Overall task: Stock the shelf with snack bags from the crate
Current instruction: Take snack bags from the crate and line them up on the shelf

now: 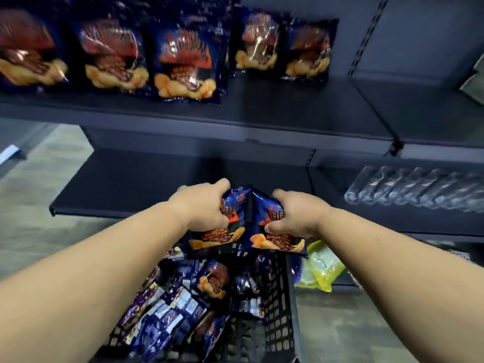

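Grey-brown floor (44, 179) at far left, mottled and matte, running under the dark shelving. Upper shelf (262, 121) across the top: dark metal, five blue snack bags standing in a row from its left edge toward the middle, the first (28, 51), then (112, 56), (186, 61), (258, 43) and the last (309, 51) set further back; right part of that shelf bare. Lower shelf (136, 184) below: dark, flat, bare on its left section. Black mesh crate (277, 305) at bottom centre, loosely filled with more blue bags (180, 307) lying at all angles. Left hand (204, 205) above the crate's far edge, fingers curled and closed on the top of one bag (217, 237), thumb pressed into its front. Right hand (296, 213) just beside it, fingers and thumb clamped on a second bag (280, 239); the two bags touching edge to edge, hanging upright over the crate and in front of the lower shelf's front edge. Yellow-green packet (324, 265) just right of the crate, lying near the shelf base. Clear plastic bottles (411, 189) lying in a row on the right section of the lower shelf, blurred. Perforated upright (366, 35) at upper right, with grey back panels behind
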### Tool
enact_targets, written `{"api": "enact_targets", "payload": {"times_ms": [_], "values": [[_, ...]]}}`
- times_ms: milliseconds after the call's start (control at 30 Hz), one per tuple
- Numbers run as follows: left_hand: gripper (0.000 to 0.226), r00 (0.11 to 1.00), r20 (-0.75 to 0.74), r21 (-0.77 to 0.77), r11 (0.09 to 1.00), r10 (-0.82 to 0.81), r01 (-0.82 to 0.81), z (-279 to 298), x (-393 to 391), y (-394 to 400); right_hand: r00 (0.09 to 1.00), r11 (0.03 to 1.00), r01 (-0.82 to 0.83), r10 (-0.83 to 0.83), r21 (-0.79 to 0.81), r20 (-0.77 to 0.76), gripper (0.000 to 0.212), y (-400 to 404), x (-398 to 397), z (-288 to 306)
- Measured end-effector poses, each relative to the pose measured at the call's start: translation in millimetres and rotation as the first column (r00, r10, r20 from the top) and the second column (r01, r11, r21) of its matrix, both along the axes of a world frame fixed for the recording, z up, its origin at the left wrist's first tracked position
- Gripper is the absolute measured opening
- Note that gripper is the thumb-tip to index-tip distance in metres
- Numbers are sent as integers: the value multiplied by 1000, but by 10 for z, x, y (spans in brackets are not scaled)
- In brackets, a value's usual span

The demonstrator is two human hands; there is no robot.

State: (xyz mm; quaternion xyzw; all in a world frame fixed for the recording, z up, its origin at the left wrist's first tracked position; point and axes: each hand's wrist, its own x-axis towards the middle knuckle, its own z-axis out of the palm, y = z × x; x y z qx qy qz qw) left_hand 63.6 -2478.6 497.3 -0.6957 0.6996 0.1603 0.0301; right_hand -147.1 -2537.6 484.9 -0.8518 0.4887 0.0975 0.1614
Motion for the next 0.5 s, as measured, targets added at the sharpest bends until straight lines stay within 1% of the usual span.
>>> {"api": "enact_targets", "payload": {"times_ms": [200,300,500], "values": [[54,998,-55,-110,993,-43,37,557,-157,181,1000,991,16,-13,-134,22,65,222,-170,578],[53,997,-64,-146,988,-52,42,860,-276,211,999,983,23,-16,-182,40,60,228,-300,883],[51,999,-13,-275,961,-44,39,1448,-593,113,998,957,-3,23,-291,67,64,107,-664,1445]]}}
